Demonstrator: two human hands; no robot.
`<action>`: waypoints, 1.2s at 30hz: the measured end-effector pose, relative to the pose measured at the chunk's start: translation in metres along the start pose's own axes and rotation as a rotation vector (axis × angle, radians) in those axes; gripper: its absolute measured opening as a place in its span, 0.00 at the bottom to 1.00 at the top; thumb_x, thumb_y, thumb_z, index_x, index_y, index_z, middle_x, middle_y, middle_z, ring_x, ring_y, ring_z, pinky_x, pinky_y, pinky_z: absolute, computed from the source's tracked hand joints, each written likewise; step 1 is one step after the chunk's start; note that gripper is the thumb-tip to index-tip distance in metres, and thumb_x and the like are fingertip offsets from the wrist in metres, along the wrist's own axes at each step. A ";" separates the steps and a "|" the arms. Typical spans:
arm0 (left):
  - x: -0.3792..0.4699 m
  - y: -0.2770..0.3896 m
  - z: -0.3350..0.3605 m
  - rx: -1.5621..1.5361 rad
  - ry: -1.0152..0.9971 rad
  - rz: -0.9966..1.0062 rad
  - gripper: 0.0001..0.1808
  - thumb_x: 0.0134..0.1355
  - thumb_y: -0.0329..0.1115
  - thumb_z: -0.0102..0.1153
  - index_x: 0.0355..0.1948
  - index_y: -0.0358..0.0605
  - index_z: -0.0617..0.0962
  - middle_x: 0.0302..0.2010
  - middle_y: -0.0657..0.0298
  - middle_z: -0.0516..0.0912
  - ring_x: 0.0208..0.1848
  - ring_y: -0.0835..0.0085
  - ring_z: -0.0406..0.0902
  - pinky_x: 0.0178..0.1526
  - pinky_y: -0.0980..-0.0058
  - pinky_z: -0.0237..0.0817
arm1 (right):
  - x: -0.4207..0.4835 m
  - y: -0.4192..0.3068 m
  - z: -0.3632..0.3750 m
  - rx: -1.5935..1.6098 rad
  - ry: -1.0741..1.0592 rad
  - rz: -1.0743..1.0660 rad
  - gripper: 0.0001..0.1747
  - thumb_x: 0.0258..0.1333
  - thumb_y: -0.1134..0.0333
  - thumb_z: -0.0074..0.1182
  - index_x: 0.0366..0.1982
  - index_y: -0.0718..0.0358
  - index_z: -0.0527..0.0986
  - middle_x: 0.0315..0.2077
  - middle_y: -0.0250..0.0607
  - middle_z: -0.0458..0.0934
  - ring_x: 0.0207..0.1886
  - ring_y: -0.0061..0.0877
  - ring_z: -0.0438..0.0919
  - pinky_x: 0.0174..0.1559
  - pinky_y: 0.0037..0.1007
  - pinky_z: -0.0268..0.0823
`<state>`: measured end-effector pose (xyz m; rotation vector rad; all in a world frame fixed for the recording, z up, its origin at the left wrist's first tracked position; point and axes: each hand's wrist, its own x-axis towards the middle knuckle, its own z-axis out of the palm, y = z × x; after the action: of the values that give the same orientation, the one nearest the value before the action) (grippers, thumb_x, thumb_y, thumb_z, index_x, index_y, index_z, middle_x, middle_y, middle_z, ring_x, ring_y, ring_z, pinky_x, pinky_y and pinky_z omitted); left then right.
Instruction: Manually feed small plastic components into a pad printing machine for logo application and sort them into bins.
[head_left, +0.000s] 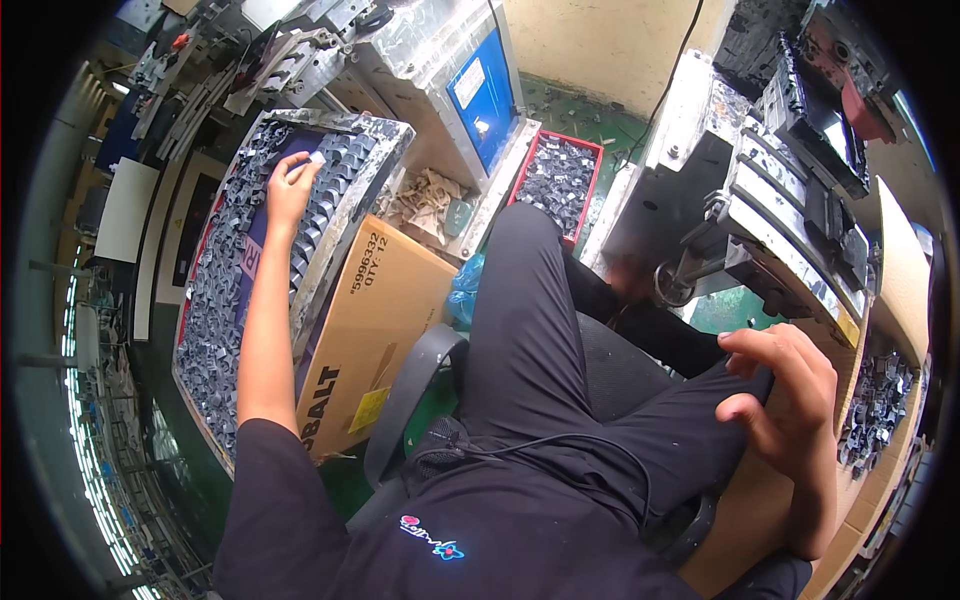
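Observation:
My left hand (287, 191) is over a worktop on the left, its thumb and fingers pinching a small shiny metal part (318, 158). Beneath it, curved grey metal parts (330, 191) stand in neat rows along the worktop's worn rim (386, 146). A heap of similar small grey parts (217, 330) covers the other side of the worktop. My right hand (791, 397) hangs in the air above my right thigh, fingers curled and apart, with nothing visible in it. Close by on the right is an open cardboard box (851, 375) with dark metal parts (874, 412) inside.
A red crate (600, 169) full of small parts stands on the green floor ahead. A machine with a handwheel (675, 285) is at front right, and a metal cabinet with a blue panel (484, 101) at front left. A printed cardboard box (390, 292) leans beside the chair armrest (397, 405).

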<state>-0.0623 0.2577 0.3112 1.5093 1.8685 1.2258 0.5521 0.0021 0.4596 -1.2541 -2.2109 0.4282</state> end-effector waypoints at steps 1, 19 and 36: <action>0.001 -0.006 0.005 0.042 0.014 0.001 0.21 0.65 0.37 0.75 0.54 0.37 0.85 0.46 0.57 0.92 0.46 0.78 0.86 0.52 0.79 0.74 | 0.000 0.000 0.000 0.000 -0.001 0.002 0.32 0.50 0.48 0.76 0.49 0.63 0.83 0.29 0.36 0.81 0.32 0.31 0.80 0.38 0.33 0.71; 0.003 -0.025 0.005 0.061 -0.030 0.003 0.25 0.65 0.41 0.78 0.58 0.38 0.88 0.51 0.59 0.92 0.51 0.77 0.86 0.57 0.77 0.73 | 0.003 0.002 0.001 0.021 -0.010 -0.002 0.28 0.51 0.52 0.76 0.48 0.63 0.83 0.29 0.37 0.82 0.32 0.33 0.81 0.38 0.33 0.71; 0.003 -0.019 0.005 0.029 -0.080 -0.076 0.24 0.65 0.36 0.76 0.60 0.38 0.87 0.54 0.60 0.91 0.53 0.77 0.86 0.60 0.77 0.73 | 0.002 0.004 -0.007 0.029 0.021 0.026 0.28 0.53 0.51 0.75 0.49 0.64 0.84 0.30 0.39 0.82 0.33 0.34 0.82 0.38 0.34 0.72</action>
<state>-0.0696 0.2624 0.2928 1.4666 1.8811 1.0934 0.5576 0.0060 0.4637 -1.2679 -2.1657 0.4537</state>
